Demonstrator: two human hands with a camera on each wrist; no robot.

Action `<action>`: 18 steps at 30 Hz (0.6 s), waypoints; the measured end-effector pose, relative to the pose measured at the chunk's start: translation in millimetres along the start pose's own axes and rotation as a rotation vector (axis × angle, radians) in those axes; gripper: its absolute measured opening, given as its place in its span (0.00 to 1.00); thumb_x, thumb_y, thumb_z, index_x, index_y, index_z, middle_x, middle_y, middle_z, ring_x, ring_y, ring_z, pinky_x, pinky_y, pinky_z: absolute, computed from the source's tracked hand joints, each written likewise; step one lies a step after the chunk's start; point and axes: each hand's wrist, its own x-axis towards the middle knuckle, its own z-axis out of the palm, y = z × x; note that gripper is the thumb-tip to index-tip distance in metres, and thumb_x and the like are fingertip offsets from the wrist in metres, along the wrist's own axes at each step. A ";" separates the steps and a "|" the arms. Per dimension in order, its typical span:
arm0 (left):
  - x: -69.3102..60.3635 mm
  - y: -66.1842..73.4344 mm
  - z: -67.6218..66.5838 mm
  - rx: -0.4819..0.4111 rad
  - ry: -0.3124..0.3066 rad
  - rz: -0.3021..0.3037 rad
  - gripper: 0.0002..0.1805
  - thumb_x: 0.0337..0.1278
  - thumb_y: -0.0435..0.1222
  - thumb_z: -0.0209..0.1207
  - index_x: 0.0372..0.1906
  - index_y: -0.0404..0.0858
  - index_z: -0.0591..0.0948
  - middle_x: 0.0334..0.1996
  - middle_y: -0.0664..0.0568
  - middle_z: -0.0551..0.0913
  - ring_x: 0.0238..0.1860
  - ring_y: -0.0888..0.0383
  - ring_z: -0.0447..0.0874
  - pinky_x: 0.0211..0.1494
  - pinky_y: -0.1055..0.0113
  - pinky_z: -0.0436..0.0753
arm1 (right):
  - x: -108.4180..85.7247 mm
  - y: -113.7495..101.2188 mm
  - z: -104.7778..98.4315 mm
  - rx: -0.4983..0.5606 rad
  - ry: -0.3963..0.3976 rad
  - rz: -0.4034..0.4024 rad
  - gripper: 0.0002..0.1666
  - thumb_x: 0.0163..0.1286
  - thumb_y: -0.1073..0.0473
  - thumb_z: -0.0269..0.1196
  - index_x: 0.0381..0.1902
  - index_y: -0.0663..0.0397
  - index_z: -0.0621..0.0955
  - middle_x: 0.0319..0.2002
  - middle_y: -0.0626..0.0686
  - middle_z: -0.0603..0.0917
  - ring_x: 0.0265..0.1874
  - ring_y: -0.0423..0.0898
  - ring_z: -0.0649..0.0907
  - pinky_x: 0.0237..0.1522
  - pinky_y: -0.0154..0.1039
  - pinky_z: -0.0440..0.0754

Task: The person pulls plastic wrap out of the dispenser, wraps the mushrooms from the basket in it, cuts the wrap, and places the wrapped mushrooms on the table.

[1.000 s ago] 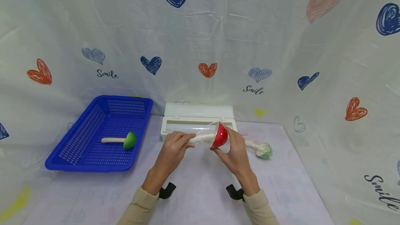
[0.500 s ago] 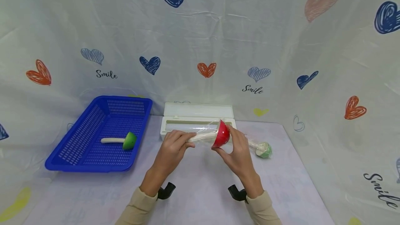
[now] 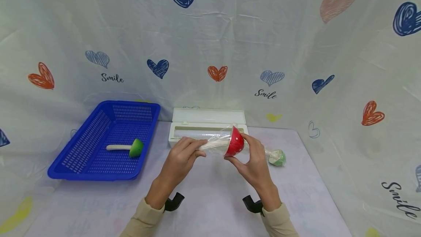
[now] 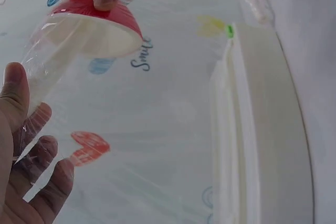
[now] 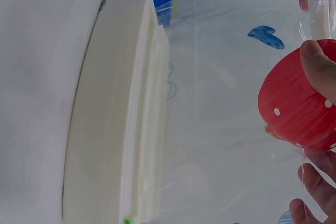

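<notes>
A toy mushroom with a white-dotted red cap (image 3: pixel 235 142) and a white stem (image 3: pixel 217 144) is held sideways above the table, with clear plastic film around it. My left hand (image 3: pixel 181 158) pinches the film-covered end of the stem. My right hand (image 3: pixel 256 165) holds the cap between thumb and fingers. In the left wrist view the hollow underside of the red cap (image 4: pixel 94 6) faces my left hand (image 4: pixel 31 145), and film stretches between them. The right wrist view shows the dotted top of the cap (image 5: pixel 294 100) under my right thumb (image 5: pixel 320 72).
Behind the hands stands a white cling film box (image 3: pixel 209 116), lid raised, with a roll inside. A film-wrapped green mushroom (image 3: pixel 277 157) lies at the right. On the left, a blue basket (image 3: pixel 93 176) holds an unwrapped green mushroom (image 3: pixel 136 148). A heart-printed curtain (image 3: pixel 210 39) hangs behind.
My right hand and the red cap have shifted slightly to the right. The left hand stays almost in place on the stem end.
</notes>
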 end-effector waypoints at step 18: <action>-9.6 13.3 -10.8 0.064 -0.073 0.041 0.22 0.67 0.52 0.56 0.46 0.38 0.87 0.33 0.55 0.87 0.31 0.60 0.80 0.37 0.67 0.83 | -19.4 2.7 -10.1 0.125 -0.132 0.013 0.50 0.57 0.34 0.74 0.67 0.61 0.75 0.60 0.57 0.82 0.49 0.49 0.83 0.45 0.46 0.89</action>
